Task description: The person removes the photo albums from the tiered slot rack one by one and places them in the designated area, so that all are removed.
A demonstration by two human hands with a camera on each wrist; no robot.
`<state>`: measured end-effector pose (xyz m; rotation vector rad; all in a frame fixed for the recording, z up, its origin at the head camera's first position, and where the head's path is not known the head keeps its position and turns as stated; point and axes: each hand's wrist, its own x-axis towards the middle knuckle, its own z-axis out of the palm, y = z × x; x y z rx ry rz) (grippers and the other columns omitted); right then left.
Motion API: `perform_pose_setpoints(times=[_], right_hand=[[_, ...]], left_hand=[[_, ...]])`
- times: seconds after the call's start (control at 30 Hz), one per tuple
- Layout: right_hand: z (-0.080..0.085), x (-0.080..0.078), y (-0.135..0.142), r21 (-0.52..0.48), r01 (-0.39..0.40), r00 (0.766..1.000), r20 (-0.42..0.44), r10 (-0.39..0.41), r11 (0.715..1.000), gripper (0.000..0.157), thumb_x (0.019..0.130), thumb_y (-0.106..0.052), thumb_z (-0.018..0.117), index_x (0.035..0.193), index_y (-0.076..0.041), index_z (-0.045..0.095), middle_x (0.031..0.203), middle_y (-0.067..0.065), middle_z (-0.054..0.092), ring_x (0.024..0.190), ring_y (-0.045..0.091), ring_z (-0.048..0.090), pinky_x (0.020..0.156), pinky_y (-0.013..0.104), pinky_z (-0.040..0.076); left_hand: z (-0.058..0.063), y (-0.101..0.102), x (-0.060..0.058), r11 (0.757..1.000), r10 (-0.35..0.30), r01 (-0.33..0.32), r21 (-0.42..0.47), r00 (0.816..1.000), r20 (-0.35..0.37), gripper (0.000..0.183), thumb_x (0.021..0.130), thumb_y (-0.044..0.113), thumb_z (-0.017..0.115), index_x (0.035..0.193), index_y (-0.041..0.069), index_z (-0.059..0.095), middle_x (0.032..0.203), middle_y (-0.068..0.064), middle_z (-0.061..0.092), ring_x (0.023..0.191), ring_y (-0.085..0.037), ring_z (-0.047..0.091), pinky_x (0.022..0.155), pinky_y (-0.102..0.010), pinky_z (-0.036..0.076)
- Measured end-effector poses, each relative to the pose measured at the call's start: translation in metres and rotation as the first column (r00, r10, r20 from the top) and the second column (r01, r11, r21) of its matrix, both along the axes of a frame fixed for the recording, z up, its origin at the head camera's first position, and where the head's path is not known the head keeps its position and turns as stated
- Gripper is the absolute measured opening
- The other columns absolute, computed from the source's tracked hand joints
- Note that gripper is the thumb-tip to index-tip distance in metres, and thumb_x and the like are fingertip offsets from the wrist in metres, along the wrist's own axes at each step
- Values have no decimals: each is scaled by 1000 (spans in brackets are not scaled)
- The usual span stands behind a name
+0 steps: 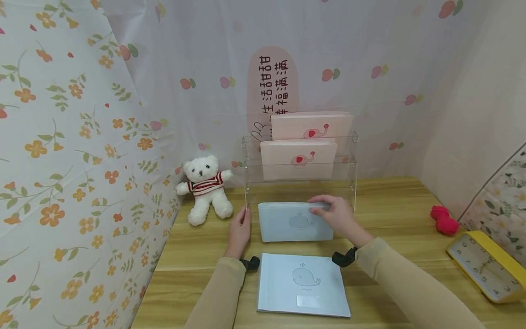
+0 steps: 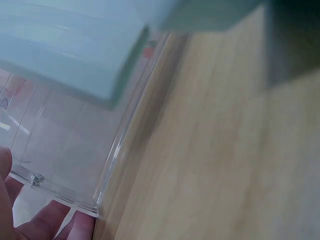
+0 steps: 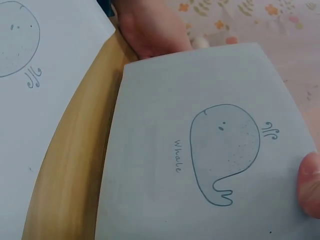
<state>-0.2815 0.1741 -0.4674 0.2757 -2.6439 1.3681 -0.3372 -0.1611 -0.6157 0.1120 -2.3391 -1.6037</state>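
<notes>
Wooden desk (image 1: 392, 205), clear rack (image 2: 75, 145) toward its back edge.
Right hand (image 1: 340, 216) pinches a book (image 1: 279, 227), long side along the rack's front, perhaps touching; left hand (image 1: 239, 234) grips the rack's left edge.

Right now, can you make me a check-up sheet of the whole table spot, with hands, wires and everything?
Surface: wood-grain table.
Job's things: clear rack holding front pink book and back pink book, both with elephants; held whale book in front of the rack; flat whale book lying nearer the person.
Clutter: bear left of the rack; yellow clock and pink thing at the right.
Grippers: left hand grips the rack's left side; right hand holds the held whale book's upper edge.
Cables: nothing seen.
Surroundings: flowery cloth on the left, fruit-print cloth behind.
</notes>
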Motion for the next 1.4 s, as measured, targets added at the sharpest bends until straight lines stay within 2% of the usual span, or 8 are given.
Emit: perform_pose_setpoints(times=[0.13,0.2,0.3,0.53,0.87,1.1,1.27,1.4], right_hand=[[-5,-2,2,38,-14,1000,20,13,999,21,96,-15,87,117,-13,84,123,16,83,85,21,73,67,27,50],[-7,-4,4,53,-20,999,36,18,998,21,97,-16,87,118,-14,84,125,14,83,108,29,76,80,31,58],[-9,-6,7,78,-40,998,52,36,996,22,97,-19,86,119,-14,84,127,14,82,118,36,75,89,38,61],[-18,-10,15,118,-109,992,71,101,987,22,97,-17,86,119,-14,84,128,14,81,115,33,75,91,40,62],[-29,-16,24,119,-181,982,77,172,976,25,98,-19,86,122,-14,82,124,12,81,102,22,74,86,37,64],[-37,-13,24,155,-219,971,126,201,963,25,99,-22,84,123,-15,83,121,8,82,108,23,73,94,43,62],[-48,-9,23,139,-246,960,173,222,959,28,100,-24,84,127,-17,82,125,7,81,111,23,73,92,39,61],[-61,-8,22,136,-265,959,145,245,955,27,98,-23,86,125,-19,83,122,3,82,111,22,73,92,35,59]], left_hand=[[-8,-2,-6,1000,-18,18,15,1000,3,57,108,65,60,153,30,68,151,-2,72,140,-26,68,116,-56,56],[-9,-3,-8,999,-29,28,43,999,24,58,107,68,60,153,33,67,153,0,70,143,-23,66,119,-54,54],[-7,-3,-9,997,-36,33,66,998,45,58,106,68,61,153,35,66,155,2,68,147,-21,62,123,-52,51],[-1,-1,-2,999,-24,23,26,1000,12,54,110,61,60,153,29,68,154,-4,70,144,-27,65,119,-55,54],[4,1,4,1000,-7,7,1,1000,10,60,109,66,57,154,28,66,155,-6,68,143,-28,65,118,-54,55],[30,7,22,1000,-25,25,14,1000,-18,57,112,57,56,153,19,68,151,-17,69,141,-40,66,115,-61,54],[14,5,10,1000,-2,2,-7,1000,-22,58,111,62,55,153,24,68,150,-14,71,139,-33,68,113,-56,58],[-2,2,0,1000,15,-15,1,1000,-20,57,109,65,57,152,29,69,149,-7,72,138,-27,69,113,-52,58]])
